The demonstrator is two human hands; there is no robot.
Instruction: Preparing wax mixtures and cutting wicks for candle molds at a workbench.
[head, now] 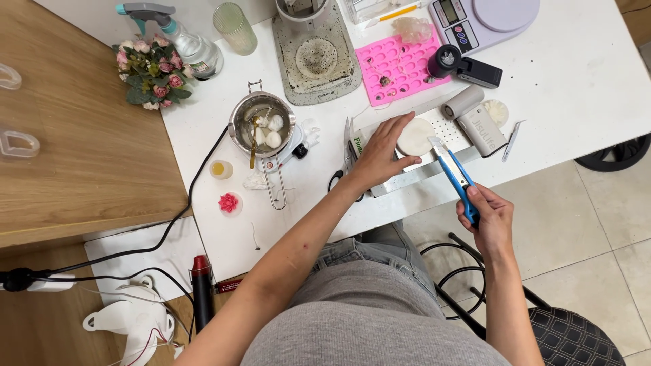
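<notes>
My left hand (384,152) lies with fingers spread on a flat white box (434,163), its fingertips touching a round white wax disc (415,137) on top. My right hand (485,218) grips the handle of a blue utility knife (453,169), and the blade tip sits at the disc's right edge. Scissors (346,159) rest just left of my left hand.
A small metal melting pot (261,129) holding white lumps stands on a little burner. Behind are a pink silicone mould (400,64), a digital scale (485,20), a spray bottle (176,37), a flower bunch (150,73) and a glass (235,27). A red flower-shaped candle (228,202) sits near the table's front edge.
</notes>
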